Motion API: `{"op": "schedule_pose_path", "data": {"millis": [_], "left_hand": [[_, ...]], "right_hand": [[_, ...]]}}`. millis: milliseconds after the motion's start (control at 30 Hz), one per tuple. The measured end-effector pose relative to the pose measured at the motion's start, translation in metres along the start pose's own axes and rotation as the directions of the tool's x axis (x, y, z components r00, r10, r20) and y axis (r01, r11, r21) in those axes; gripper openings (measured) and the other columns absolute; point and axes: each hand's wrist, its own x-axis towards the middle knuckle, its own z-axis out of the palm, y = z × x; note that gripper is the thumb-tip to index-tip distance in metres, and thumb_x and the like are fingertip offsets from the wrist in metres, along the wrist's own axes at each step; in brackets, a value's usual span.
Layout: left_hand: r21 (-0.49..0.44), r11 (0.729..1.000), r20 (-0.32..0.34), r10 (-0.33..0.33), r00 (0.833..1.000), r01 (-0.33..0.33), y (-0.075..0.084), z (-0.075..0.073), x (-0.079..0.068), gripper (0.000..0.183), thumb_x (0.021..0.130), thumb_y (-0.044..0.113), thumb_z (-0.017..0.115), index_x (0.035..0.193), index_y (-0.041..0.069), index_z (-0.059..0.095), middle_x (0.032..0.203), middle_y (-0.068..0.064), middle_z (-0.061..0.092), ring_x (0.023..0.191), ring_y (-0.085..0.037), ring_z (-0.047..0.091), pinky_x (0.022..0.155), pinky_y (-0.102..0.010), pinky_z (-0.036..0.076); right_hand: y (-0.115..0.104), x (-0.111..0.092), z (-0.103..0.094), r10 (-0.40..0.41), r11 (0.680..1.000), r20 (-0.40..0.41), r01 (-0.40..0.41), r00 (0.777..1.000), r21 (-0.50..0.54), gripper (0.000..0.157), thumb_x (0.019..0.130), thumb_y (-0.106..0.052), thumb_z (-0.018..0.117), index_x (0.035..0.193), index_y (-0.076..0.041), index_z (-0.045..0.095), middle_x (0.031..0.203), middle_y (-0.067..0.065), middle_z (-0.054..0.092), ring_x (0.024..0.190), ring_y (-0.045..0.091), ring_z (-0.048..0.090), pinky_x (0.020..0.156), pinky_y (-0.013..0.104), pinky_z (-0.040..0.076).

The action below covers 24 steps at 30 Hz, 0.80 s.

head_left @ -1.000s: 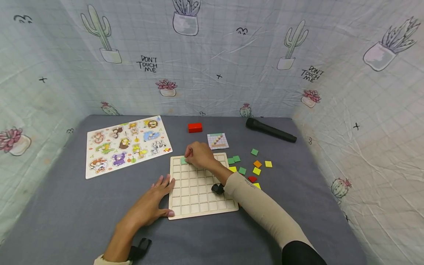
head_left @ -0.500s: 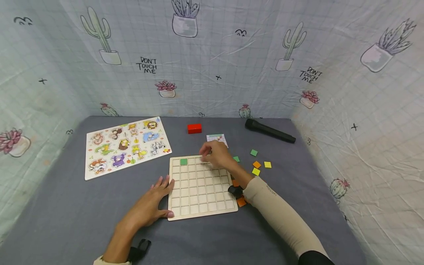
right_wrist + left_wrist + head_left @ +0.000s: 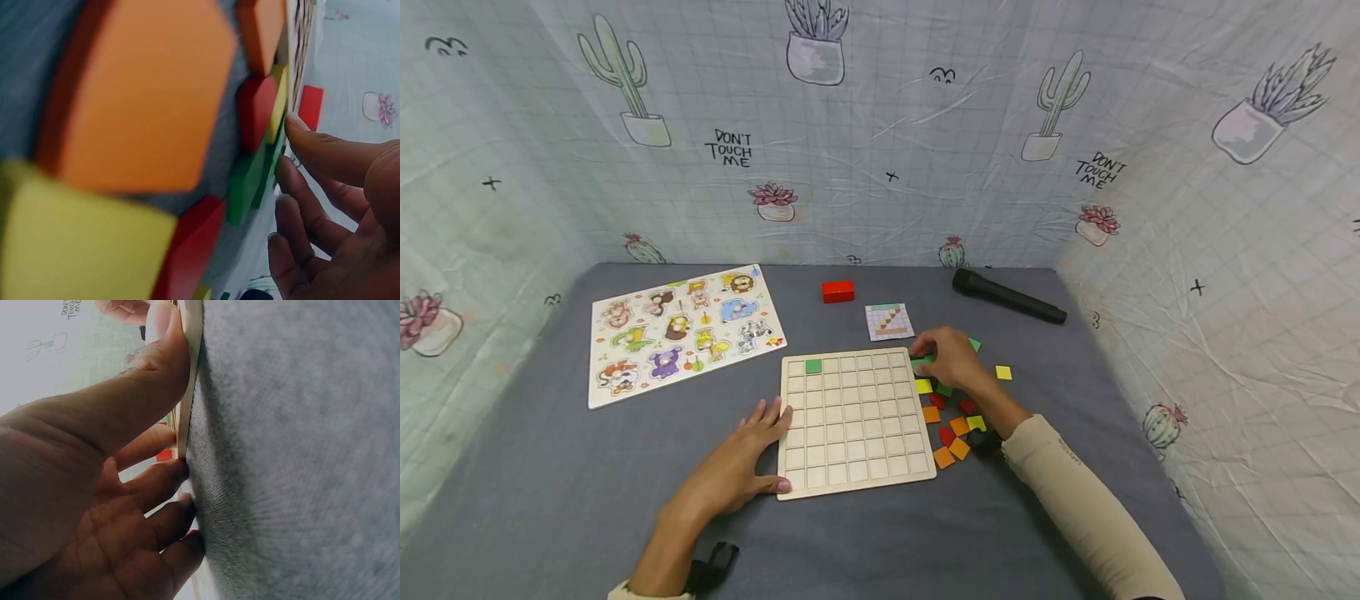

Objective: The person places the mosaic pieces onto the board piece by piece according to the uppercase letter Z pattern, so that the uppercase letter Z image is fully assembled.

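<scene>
Right hand [image 3: 953, 360] is hovering at flat green tile [image 3: 922, 360] beside pale wooden grid board [image 3: 856, 433] — pinch I cannot tell; probably light, stiff — best by edges.

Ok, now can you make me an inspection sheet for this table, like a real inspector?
Surface: gray cloth, looks mostly flat.
Job's things: wooden grid board with one green tile in its far row; loose tiles to its right; small printed card beyond it.
Clutter: animal puzzle, red block, black microphone-shaped thing.
Hands: left hand touches the board's left edge; right hand is at the loose tiles, grip unclear.
Cables: nothing seen.
Surroundings: cactus-print cloth behind and at both sides.
</scene>
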Motion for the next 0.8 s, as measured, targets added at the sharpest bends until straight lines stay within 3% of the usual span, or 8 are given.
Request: {"op": "schedule_pose_path", "data": {"millis": [267, 433, 600, 800], "left_hand": [[0.011, 1.000, 0.003, -0.005, 1.000, 0.005, 0.001, -0.001, 0.000, 0.105, 0.077, 0.031, 0.093, 0.162, 0.000, 0.040, 0.171, -0.028, 0.029, 0.160, -0.053, 0.023, 0.125, -0.072, 0.028], [0.016, 1.000, 0.003, -0.014, 1.000, 0.014, 0.000, 0.000, 0.001, 0.105, 0.077, 0.029, 0.094, 0.163, 0.001, 0.040, 0.172, -0.026, 0.029, 0.160, -0.052, 0.022, 0.125, -0.071, 0.027], [0.013, 1.000, -0.007, -0.006, 1.000, 0.006, 0.000, 0.000, 0.001, 0.105, 0.076, 0.030, 0.094, 0.162, 0.000, 0.041, 0.171, -0.027, 0.030, 0.160, -0.053, 0.023, 0.125, -0.072, 0.027], [0.009, 1.000, 0.000, -0.010, 1.000, 0.010, 0.001, -0.001, 0.000, 0.106, 0.076, 0.031, 0.094, 0.163, 0.001, 0.040, 0.171, -0.026, 0.030, 0.160, -0.052, 0.023, 0.125, -0.071, 0.027]], "right_hand": [[0.002, 0.001, -0.001, 0.037, 0.999, 0.018, -0.037, 0.999, -0.011, 0.015, 0.088, -0.009, 0.088, 0.100, -0.012, 0.080, 0.093, 0.004, 0.072, 0.088, 0.020, 0.065, 0.083, 0.038, 0.056], [-0.002, -0.001, -0.009, 0.010, 1.000, 0.007, -0.010, 1.000, 0.007, 0.010, 0.090, -0.010, 0.086, 0.093, -0.012, 0.077, 0.083, 0.003, 0.068, 0.078, 0.019, 0.062, 0.074, 0.035, 0.052], [-0.016, 0.003, -0.009, -0.051, 0.998, -0.028, 0.053, 0.998, 0.043, 0.012, 0.091, -0.012, 0.085, 0.096, -0.012, 0.074, 0.082, 0.003, 0.070, 0.075, 0.020, 0.061, 0.073, 0.035, 0.049], [-0.038, 0.015, 0.008, -0.083, 0.993, -0.032, 0.085, 0.996, 0.084, 0.012, 0.091, -0.015, 0.085, 0.097, -0.015, 0.075, 0.087, 0.003, 0.071, 0.079, 0.020, 0.063, 0.070, 0.034, 0.049]]}}
